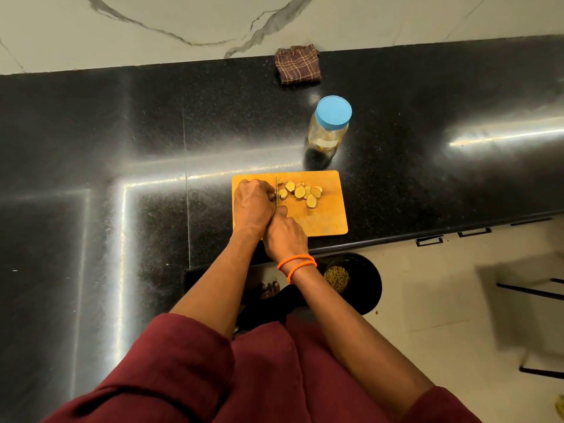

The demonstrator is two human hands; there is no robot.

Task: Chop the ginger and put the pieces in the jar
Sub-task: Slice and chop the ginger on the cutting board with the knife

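Observation:
A wooden chopping board [320, 222] lies near the counter's front edge. Several yellow ginger slices [303, 192] are scattered on its upper middle. My left hand [251, 206] is curled over the uncut ginger at the board's left, which is mostly hidden under the fingers. My right hand [283, 236] grips a knife; its thin blade [276, 192] stands edge-down just right of my left fingers. Behind the board stands a clear jar [328, 132] with a blue lid [333, 112] closed on it.
The counter is black polished stone [122, 148] with a white marble wall behind. A folded brown checked cloth [297, 64] lies at the back edge. Below the counter edge, a black bin [363, 282] with scraps sits on the pale floor.

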